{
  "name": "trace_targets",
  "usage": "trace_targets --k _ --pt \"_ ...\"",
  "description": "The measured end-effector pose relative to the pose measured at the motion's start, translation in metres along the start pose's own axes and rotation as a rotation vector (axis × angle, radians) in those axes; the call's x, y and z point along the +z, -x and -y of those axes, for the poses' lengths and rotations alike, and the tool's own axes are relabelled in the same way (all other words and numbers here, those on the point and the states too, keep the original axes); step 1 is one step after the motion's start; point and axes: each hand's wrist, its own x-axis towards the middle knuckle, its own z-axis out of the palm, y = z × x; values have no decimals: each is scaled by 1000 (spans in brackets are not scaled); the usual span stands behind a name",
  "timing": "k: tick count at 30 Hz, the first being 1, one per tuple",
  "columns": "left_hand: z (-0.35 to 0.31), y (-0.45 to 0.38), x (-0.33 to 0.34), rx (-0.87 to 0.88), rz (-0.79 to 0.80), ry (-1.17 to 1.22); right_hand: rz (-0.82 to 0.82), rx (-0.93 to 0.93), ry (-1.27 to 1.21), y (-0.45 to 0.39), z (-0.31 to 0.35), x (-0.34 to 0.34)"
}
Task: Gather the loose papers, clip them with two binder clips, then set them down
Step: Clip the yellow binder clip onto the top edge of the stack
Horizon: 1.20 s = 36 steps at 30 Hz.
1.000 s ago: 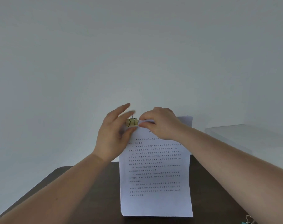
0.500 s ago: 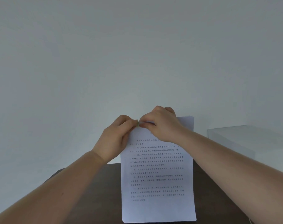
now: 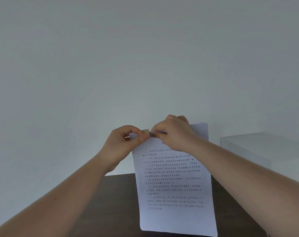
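Observation:
A stack of white printed papers [image 3: 176, 185] stands upright, its bottom edge near the dark table [image 3: 114, 202]. My right hand [image 3: 172, 132] pinches the stack's top edge left of centre. My left hand [image 3: 123, 144] grips a small yellowish binder clip [image 3: 145, 131] between thumb and fingers at the papers' top left corner. The clip touches the corner; whether its jaws bite the sheets is hidden by my fingers.
A clear box [image 3: 258, 147] stands to the right behind the papers. A plain pale wall [image 3: 145, 65] fills the upper view. A second clip's wire handle [image 3: 268, 235] peeks in at the bottom right edge.
My left hand's fingers went from spread to curled around the clip at the corner. The papers and both hands rose slightly in view; the clip, hidden half a second ago, shows again.

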Motion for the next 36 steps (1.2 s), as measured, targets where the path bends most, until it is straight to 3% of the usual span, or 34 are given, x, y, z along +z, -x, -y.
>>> trace_targets --k 4,13,19,26,36 --pt "8 2 1 -35 56 -31 17 7 -18 -1 0 0" --pt "19 2 -1 -103 -138 102 5 6 -117 -7 2 3" --pt "33 12 3 -265 -25 49 -8 -1 -129 -6 -1 7" --pt "47 15 7 -313 -237 249 -178 44 -1 19 -26 -10" --pt "50 12 17 -252 -220 295 167 367 -172 78 -92 -1"
